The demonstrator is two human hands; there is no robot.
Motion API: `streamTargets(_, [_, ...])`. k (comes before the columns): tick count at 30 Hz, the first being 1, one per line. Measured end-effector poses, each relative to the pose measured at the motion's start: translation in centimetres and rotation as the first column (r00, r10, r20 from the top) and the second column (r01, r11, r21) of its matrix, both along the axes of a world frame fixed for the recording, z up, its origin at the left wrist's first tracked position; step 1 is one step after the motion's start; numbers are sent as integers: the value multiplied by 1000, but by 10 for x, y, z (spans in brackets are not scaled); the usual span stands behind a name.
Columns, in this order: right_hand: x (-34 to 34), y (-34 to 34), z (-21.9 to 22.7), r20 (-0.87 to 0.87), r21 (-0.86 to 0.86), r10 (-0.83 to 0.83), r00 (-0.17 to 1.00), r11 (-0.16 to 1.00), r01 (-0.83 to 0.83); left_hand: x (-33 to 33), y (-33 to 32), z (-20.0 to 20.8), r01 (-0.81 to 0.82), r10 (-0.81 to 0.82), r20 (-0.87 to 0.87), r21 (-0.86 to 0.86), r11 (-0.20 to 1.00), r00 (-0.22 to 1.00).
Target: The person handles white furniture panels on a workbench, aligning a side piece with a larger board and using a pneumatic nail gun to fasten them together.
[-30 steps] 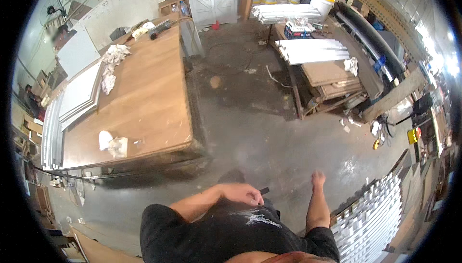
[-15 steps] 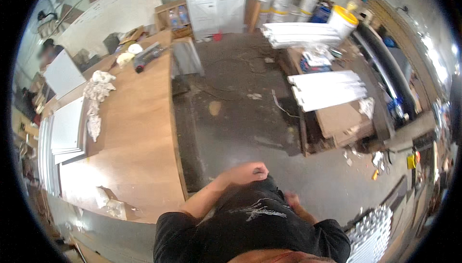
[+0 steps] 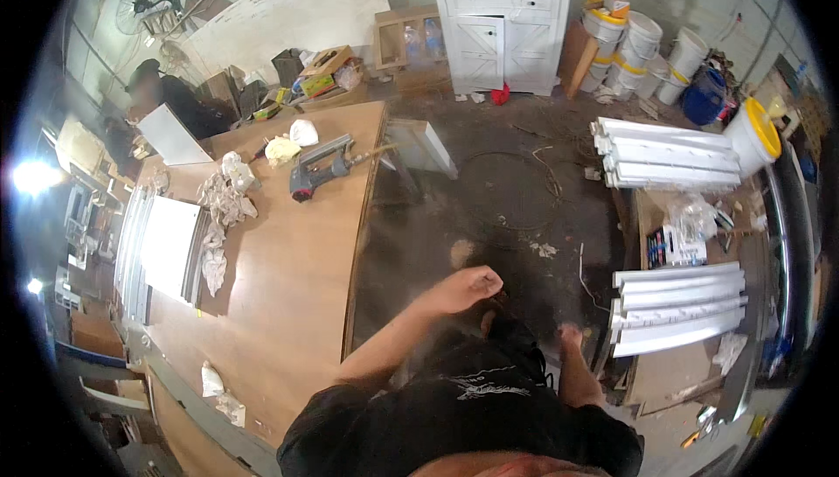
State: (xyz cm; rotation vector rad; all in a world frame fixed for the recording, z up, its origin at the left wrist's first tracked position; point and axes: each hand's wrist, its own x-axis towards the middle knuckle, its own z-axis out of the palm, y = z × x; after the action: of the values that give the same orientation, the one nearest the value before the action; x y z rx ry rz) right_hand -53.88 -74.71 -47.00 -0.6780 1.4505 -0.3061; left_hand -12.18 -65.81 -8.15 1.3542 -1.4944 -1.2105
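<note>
My left hand [image 3: 470, 289] is held out in front of my body above the dark floor, its fingers curled into a loose fist with nothing seen in it. Low at my right side hangs my right hand [image 3: 570, 337], small and smeared, so its fingers cannot be made out. The wooden workbench [image 3: 297, 276] is nearest to my left arm. On it lie a grey and black nail gun [image 3: 313, 176], crumpled rags [image 3: 229, 197] and a stack of white panels [image 3: 170, 245]. White strips [image 3: 680, 307] rest on a low table right of my right hand.
A white cabinet [image 3: 507, 23] stands ahead against the wall, with white buckets [image 3: 642, 36] beside it. More white strips [image 3: 669, 154] and a yellow-rimmed bucket [image 3: 753, 138] are on the right. A panel [image 3: 424, 149] leans at the bench's end. A person [image 3: 179, 97] is behind the bench.
My view has swung left and moved forward, so the cabinet and buckets stand larger and further right. My left hand stays out in front; my right hand shows more clearly at my side.
</note>
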Motion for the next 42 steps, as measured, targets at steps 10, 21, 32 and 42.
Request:
streamTargets(10, [348, -345, 151, 159, -440, 390, 907, 850, -289, 196, -213, -60, -609, 610, -12, 52, 792, 792])
streamTargets(21, [261, -491, 44, -379, 50, 708, 596, 658, -751, 450, -430, -209, -998, 931, 364, 62, -31, -6])
streamTargets(32, [530, -722, 48, -153, 128, 726, 671, 687, -715, 506, -531, -198, -865, 791, 592, 307, -398, -154])
streamTargets(42, [922, -748, 33, -46, 238, 961, 273, 276, -931, 650, -532, -252, -702, 654, 661, 263, -662, -368])
